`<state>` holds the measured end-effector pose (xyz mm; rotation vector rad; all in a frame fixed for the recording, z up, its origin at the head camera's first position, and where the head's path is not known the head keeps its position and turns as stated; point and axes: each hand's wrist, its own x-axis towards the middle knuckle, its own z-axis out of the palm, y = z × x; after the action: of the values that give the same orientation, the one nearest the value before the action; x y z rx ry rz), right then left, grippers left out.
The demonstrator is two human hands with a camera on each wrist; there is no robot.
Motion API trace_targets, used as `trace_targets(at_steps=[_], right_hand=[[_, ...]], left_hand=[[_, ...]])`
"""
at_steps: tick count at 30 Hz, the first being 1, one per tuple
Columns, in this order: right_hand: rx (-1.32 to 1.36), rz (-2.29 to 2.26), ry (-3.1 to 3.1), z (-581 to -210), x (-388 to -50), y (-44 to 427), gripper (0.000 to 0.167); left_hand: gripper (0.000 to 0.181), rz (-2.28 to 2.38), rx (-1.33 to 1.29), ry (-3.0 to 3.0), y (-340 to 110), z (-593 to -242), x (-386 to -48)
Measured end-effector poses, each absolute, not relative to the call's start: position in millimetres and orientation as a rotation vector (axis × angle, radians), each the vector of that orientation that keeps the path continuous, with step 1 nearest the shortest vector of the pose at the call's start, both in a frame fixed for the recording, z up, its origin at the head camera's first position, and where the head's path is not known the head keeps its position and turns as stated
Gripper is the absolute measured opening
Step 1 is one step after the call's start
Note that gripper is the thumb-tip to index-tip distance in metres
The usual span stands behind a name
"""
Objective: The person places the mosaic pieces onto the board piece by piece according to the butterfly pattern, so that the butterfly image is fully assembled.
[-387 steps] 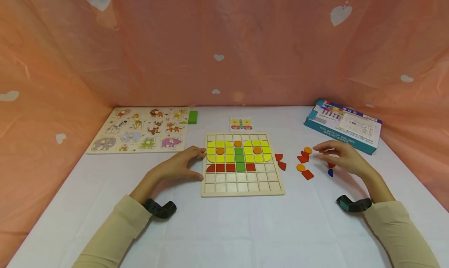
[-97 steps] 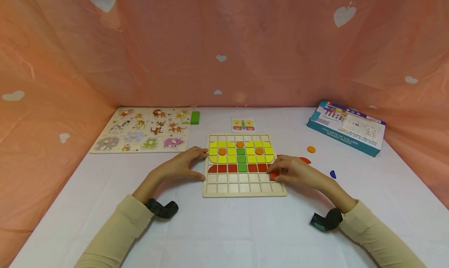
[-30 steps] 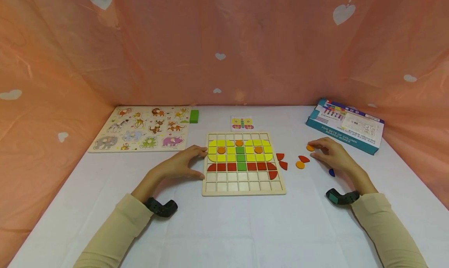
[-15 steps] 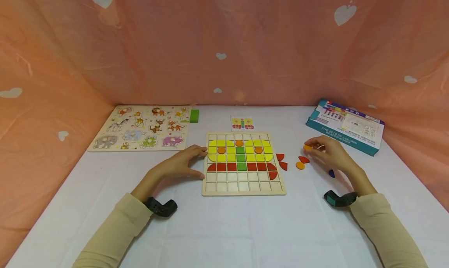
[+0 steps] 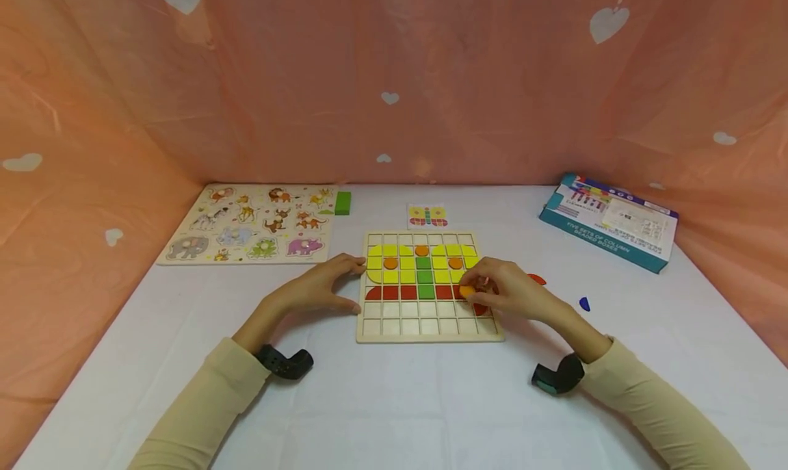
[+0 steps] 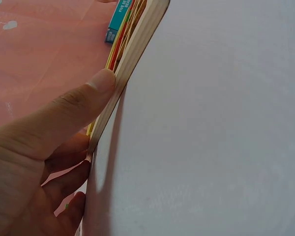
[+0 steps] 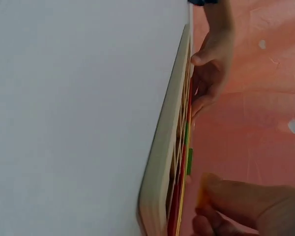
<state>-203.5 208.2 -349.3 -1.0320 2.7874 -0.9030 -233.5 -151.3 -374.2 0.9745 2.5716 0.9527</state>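
A wooden grid board (image 5: 408,328) lies mid-table, with yellow, orange, green and red pieces set in its cells. My left hand (image 5: 315,289) rests against the board's left edge, thumb and fingers spread apart; the left wrist view shows the thumb (image 6: 103,81) touching the rim. Over the right part of the board, my right hand (image 5: 514,289) pinches an orange disc (image 5: 467,291) between thumb and fingers, above the red row. That disc (image 7: 203,191) appears blurred in the right wrist view. The hand covers part of the board's right side and a red quarter-round piece (image 5: 480,309).
Right of the board lie a red piece (image 5: 537,279) and a small blue piece (image 5: 585,304). Behind it sits a pattern card (image 5: 427,216). An animal puzzle (image 5: 246,227) and green block (image 5: 343,203) stand back left, a teal-and-white box (image 5: 609,220) back right.
Red pieces have been added in the right end of the red row and below it. Most recently, my right hand picked up an orange disc and carried it left over the board.
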Motion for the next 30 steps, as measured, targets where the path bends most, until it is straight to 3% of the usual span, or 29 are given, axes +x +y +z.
trace_targets(at_steps=[30], right_hand=[[-1.034, -0.847, 2.706, -361.2, -201.6, 207.0, 0.026]], left_hand=[[0.072, 0.939, 0.946, 2.574, -150.2, -371.9, -232.5]])
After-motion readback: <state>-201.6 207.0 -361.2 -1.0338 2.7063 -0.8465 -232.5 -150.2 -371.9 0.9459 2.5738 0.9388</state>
